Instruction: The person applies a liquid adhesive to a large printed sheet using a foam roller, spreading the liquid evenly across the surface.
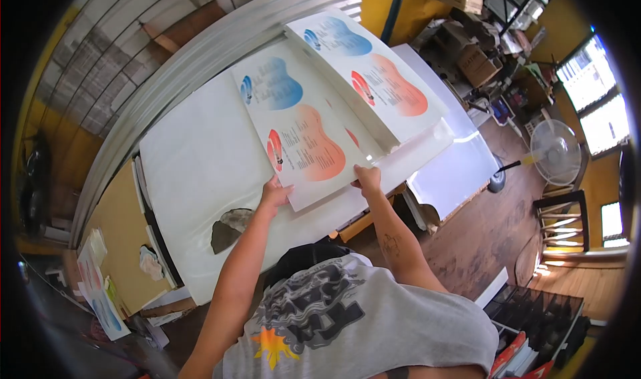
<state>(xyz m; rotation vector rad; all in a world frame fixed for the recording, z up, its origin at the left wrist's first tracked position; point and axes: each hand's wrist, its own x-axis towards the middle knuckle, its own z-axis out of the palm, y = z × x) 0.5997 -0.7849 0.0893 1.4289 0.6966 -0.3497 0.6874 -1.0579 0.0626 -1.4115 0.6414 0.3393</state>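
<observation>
A long white printed sheet [320, 189] with a blue and an orange guitar-shaped print lies over the table, its near end between my hands. My left hand [275, 193] is closed on its near left corner, thumb on top. At the near right corner my right hand [367, 178] grips the same sheet, fingers partly hidden. Just right of it stands a thick stack of matching printed sheets [384, 52]. Part of another print shows between the held sheet and the stack.
The white-topped table [193, 125] has a dark irregular patch [227, 232] near its front edge. Corrugated metal [200, 55] runs behind it. To the left is a tan board [120, 225] with another print beside it. A fan [555, 151], chair [564, 219] and cardboard boxes [477, 65] stand right.
</observation>
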